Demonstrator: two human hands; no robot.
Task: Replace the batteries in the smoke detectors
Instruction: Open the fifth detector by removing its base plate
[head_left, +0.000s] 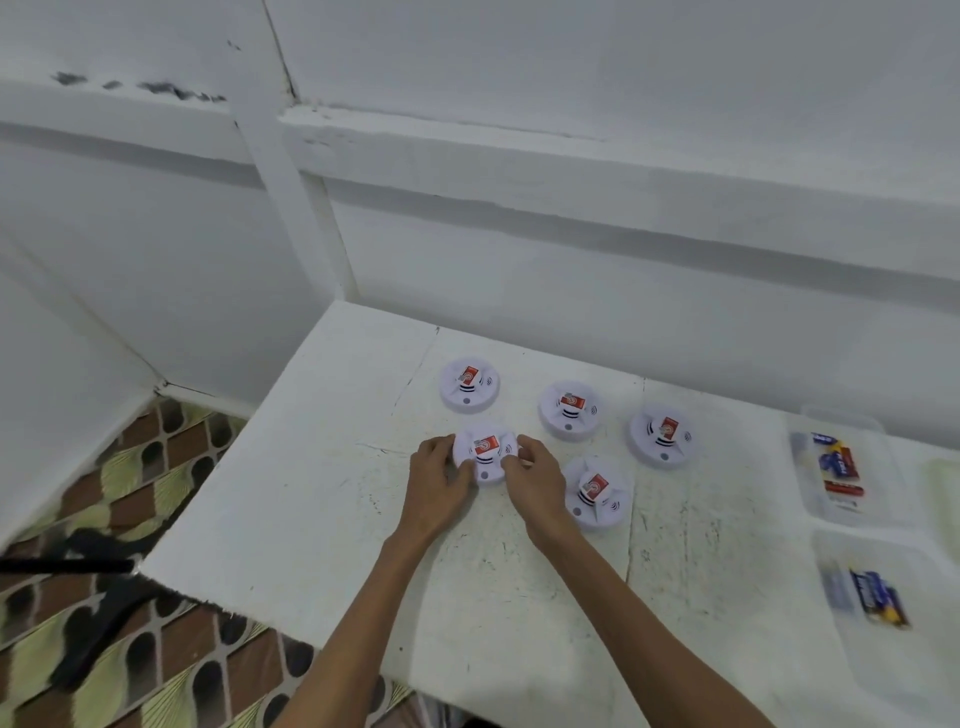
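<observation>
**Held detector sits squarely between both hands; battery centred ahead of the thumbs**

Position: Of five smoke detectors lying on the white table, one detector is in hand. It lies directly between the left hand and the right hand, touching both and apparently resting on the table.

Fingers: The left fingers curl round the detector's left rim. The right fingers curl round its right rim, with the thumb drawn in along the near edge. Both hands grip the body; neither touches the battery. Finer finger placement is too blurred to tell.

Key relation: The red battery stands proud at the middle of the detector, just beyond the thumbs and inboard of both sets of fingertips. Its long axis appears to run across, from the left fingers towards the right, slightly tilted. Neither hand is clearly nearer to it.

Judgement: Removal likely calls for one hand to steady the body while the other pinches the battery across its short sides. The right hand is the better candidate, since the upper tray and lower tray, each holding loose batteries, lie well out past the right fingers.

Remaining units: The four other detectors sit beyond and to the right of the right fingers, untouched, each showing a red battery.
</observation>
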